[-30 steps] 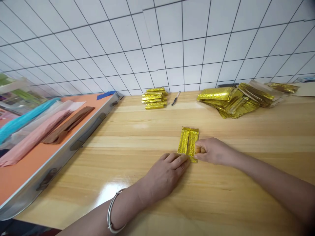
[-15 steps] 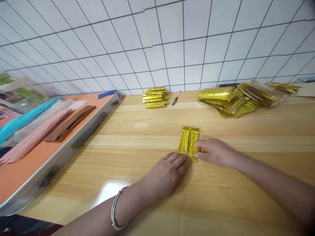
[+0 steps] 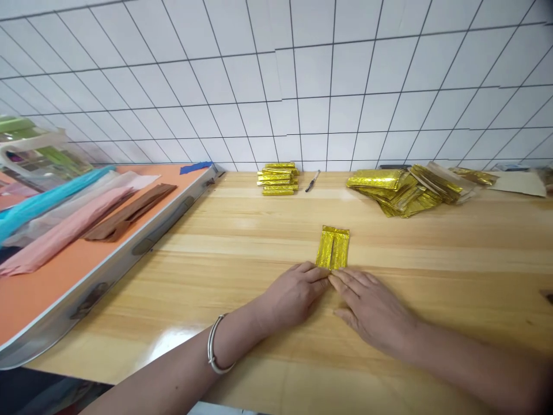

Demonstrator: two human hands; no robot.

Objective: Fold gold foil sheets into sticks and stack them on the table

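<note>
A: What do we have around us on the tabletop (image 3: 242, 248)?

B: At the back, by the tiled wall (image 3: 311, 75), we see a small stack of gold strips (image 3: 279, 180), with a pen (image 3: 311, 181) just to its right. Farther right lies a loose pile of gold foil (image 3: 389, 187), and beyond it a pale card (image 3: 521, 183).

A: And to our left?

B: An orange-topped board (image 3: 64, 288) runs along that side. On it we have a turquoise roll (image 3: 56, 196), a pink roll (image 3: 69, 233) and a brown folded piece (image 3: 132, 213), with a blue scrap (image 3: 195, 167) at its far corner.

A: Where is our gold foil piece (image 3: 341, 249)?

B: Flat in front of us, well apart from the stack and the pile. Our own fingers stand in the way of its near end.

A: How do we hold our hands?

B: Our left hand (image 3: 296, 297) comes in low, a bangle (image 3: 211, 346) at the wrist, its fingers together and bent onto the near edge; we cannot tell whether it pinches. Our right hand (image 3: 374, 308) lies palm down, fingers stretched side by side, thumb spread away, fingertips meeting the left ones at the foil.
</note>
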